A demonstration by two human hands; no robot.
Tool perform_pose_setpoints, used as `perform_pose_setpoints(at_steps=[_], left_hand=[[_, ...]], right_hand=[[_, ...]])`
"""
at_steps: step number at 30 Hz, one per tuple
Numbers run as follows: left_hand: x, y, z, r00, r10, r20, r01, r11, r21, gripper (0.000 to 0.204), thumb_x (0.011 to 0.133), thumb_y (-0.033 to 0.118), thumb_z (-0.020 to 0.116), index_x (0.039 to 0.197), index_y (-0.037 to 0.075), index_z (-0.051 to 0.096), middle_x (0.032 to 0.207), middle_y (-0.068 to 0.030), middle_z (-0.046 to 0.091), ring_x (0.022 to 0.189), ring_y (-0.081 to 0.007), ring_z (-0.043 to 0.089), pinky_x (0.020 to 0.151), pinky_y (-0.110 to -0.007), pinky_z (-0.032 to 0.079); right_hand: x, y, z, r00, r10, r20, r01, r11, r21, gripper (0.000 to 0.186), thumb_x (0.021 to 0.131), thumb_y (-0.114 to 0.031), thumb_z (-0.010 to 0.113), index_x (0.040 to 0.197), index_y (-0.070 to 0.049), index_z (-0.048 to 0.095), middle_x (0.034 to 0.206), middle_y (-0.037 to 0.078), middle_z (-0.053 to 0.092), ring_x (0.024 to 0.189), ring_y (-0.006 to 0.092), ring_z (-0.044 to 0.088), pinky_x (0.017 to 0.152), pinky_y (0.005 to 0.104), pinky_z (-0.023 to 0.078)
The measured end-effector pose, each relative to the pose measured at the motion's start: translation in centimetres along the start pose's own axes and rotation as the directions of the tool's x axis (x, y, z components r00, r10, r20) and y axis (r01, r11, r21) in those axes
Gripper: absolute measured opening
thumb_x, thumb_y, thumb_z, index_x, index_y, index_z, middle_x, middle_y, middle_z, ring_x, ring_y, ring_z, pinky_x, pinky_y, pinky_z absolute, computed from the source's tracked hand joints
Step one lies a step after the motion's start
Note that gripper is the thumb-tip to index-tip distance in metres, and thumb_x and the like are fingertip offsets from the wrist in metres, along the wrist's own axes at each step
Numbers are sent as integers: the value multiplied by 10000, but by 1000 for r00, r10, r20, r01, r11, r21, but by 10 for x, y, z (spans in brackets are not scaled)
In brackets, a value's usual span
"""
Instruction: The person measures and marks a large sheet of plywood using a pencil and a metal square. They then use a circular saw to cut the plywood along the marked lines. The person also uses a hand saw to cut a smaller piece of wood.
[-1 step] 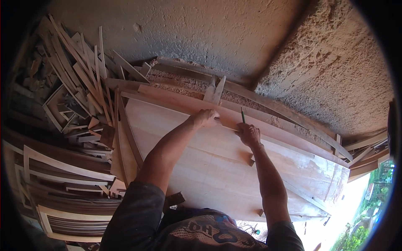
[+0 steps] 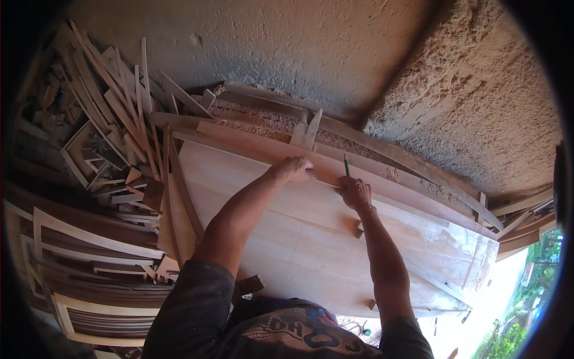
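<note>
My left hand [image 2: 296,169] is closed at the edge of a long narrow wooden strip [image 2: 224,148], its fingertips bent down and partly hidden. Between the fingers of my right hand [image 2: 356,193] is a green pencil [image 2: 347,166], one end pointing up and away from me. The fingertips of that hand are close to the same strip, a short way right of my left hand. Beneath both arms lies a broad pale wooden panel [image 2: 269,239], and a reddish plank [image 2: 251,139] runs along its far side.
Small wooden blocks [image 2: 359,228] sit on the panel, and a dark block [image 2: 250,284] is by its near edge. Scrap strips [image 2: 113,96] and curved frames [image 2: 98,239] are heaped on the left. Behind the plank, two upright slats [image 2: 308,131] stand before a rough wall [image 2: 287,48].
</note>
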State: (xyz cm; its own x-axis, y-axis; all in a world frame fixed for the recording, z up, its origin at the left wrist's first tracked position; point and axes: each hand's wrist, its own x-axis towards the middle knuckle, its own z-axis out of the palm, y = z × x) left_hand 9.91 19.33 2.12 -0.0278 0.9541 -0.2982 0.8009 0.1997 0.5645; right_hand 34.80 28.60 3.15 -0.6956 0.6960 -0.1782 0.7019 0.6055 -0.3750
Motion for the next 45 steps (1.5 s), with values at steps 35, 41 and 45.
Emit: perform_pose_setpoints(at_steps=[35,41,45], left_hand=[[-1,-2,5,999,-35,12,34,998,55,333,955,447,530,1128,255,740,1163,-93,721,1151,-319,643,1039,-500,381],[0,-1,3,1000,1,10,-2,998,60,303,950,424,541,1078,246,750,1102,-101,733,1091,-309,669,1014,-492,398],[-1,0,3,1000,17,4,-17,998,57,301,951,419,541,1076,249,755,1071,-98,741,1072,-311,677,1013,-482,408]], right_hand=[[6,3,6,1000,10,-29,-9,999,41,335,791,-334,815,1087,-216,713,927,66,744,927,307,705,816,463,537],[5,4,7,999,-18,-42,19,1000,8,302,803,-331,796,1060,-198,706,924,79,740,933,313,704,819,480,524],[5,4,8,1000,-8,-19,8,1000,14,302,823,-343,775,1089,-219,702,978,87,746,977,318,700,877,497,501]])
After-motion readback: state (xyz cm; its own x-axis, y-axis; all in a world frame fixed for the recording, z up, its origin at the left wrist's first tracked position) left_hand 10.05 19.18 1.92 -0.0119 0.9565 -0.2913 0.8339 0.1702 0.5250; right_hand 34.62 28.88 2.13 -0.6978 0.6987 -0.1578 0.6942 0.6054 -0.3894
